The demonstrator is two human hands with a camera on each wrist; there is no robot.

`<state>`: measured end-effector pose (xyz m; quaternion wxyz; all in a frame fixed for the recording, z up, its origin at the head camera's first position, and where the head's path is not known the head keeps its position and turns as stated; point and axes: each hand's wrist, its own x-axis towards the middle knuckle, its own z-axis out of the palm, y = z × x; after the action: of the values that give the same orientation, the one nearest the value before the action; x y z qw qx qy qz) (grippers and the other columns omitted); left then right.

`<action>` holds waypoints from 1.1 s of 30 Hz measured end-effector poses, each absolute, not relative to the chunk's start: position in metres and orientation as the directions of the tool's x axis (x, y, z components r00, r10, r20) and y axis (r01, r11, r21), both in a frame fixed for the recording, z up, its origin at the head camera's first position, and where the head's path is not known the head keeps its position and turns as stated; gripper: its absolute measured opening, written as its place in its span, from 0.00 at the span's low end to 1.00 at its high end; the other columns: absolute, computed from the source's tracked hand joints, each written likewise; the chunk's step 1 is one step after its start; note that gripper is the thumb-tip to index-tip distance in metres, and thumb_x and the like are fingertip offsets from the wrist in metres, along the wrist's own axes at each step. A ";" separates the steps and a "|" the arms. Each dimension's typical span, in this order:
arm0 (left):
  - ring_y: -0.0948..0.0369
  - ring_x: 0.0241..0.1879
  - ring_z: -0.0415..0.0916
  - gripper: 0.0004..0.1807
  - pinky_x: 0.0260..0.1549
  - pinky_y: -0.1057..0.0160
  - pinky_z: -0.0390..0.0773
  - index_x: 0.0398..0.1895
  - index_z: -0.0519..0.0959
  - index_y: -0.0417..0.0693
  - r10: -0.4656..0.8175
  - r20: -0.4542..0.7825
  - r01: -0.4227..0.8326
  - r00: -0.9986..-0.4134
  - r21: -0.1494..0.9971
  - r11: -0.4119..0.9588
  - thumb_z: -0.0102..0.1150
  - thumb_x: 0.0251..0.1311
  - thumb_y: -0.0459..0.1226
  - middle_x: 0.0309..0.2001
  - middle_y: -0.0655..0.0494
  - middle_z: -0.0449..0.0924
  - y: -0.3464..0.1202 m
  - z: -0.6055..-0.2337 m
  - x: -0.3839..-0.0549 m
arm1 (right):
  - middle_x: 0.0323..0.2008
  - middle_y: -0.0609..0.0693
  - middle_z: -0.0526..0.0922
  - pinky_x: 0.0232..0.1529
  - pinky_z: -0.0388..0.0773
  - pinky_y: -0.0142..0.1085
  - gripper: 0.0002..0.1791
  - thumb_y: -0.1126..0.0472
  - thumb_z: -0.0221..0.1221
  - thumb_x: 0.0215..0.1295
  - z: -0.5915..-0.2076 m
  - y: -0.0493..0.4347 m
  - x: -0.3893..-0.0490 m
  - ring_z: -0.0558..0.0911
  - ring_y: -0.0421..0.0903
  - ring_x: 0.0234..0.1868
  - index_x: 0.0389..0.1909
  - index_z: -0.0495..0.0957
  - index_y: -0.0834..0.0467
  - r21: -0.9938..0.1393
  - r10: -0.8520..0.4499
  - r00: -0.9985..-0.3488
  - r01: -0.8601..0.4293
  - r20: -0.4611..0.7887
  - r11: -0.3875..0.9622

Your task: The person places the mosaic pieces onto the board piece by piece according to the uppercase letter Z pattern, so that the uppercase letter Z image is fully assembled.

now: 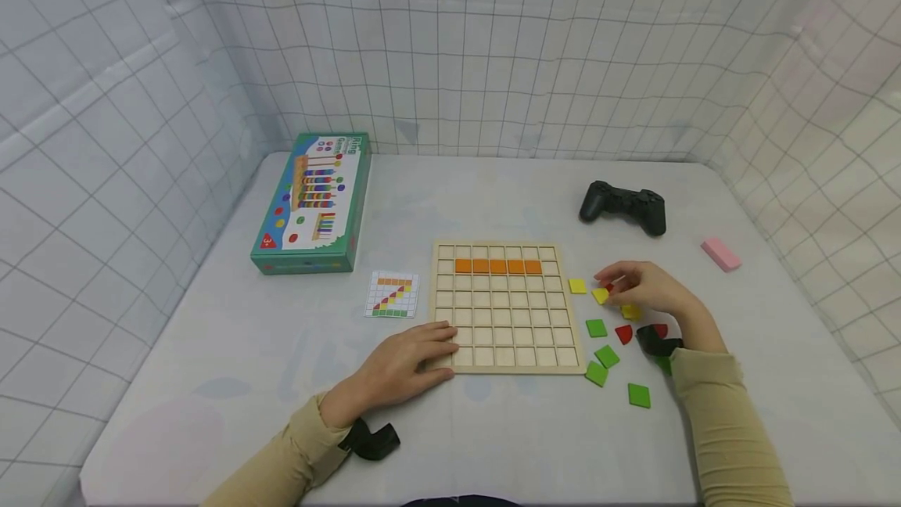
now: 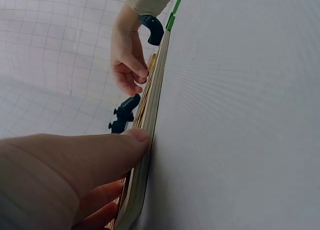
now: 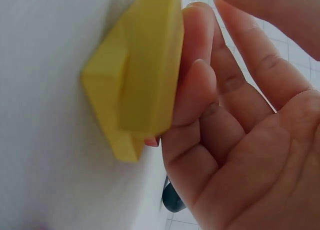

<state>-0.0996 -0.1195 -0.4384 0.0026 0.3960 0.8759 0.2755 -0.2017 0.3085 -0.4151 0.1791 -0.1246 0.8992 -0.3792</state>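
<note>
My left hand (image 1: 401, 364) rests at the near left corner of a wooden grid board (image 1: 507, 371), its fingers straight. In the left wrist view its thumb (image 2: 134, 142) touches the board's edge. Several orange tiles (image 1: 497, 266) fill part of an upper row. Right of the board, my right hand (image 1: 647, 286) bends its thumb and fingers around a yellow tile (image 1: 600, 296) and a red piece (image 1: 610, 287); whether it pinches either is hidden. The right wrist view shows overlapping yellow tiles (image 3: 150, 65) close beside the curled fingers.
Green tiles (image 1: 607, 357) and red pieces (image 1: 623, 334) lie scattered below the right hand. A pattern card (image 1: 393, 294) sits left of the board, with a game box (image 1: 313, 202) behind it. A black game controller (image 1: 622, 207) and a pink block (image 1: 721, 254) lie far right.
</note>
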 end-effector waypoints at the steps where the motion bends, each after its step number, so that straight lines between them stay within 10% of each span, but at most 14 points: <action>1: 0.55 0.65 0.63 0.21 0.63 0.57 0.65 0.54 0.79 0.44 0.695 0.215 0.693 -0.686 0.485 0.534 0.60 0.61 0.44 0.61 0.50 0.71 -0.119 -0.438 -0.100 | 0.43 0.57 0.80 0.33 0.74 0.31 0.24 0.63 0.67 0.54 -0.415 0.309 -0.202 0.75 0.45 0.33 0.53 0.76 0.63 -0.725 -0.359 -0.904 -0.087 -0.230 0.684; 33: 0.55 0.64 0.64 0.21 0.62 0.56 0.66 0.54 0.79 0.43 0.692 0.214 0.688 -0.689 0.493 0.532 0.61 0.60 0.44 0.61 0.50 0.72 -0.119 -0.438 -0.100 | 0.38 0.51 0.81 0.33 0.74 0.35 0.10 0.59 0.63 0.59 -0.400 0.286 -0.210 0.74 0.47 0.33 0.40 0.81 0.58 -0.679 -0.396 -0.894 -0.160 -0.208 0.717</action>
<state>-0.1002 -0.1193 -0.4383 0.0037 0.3943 0.8753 0.2800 -0.2102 0.2861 -0.4005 0.1719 -0.1526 0.9104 -0.3441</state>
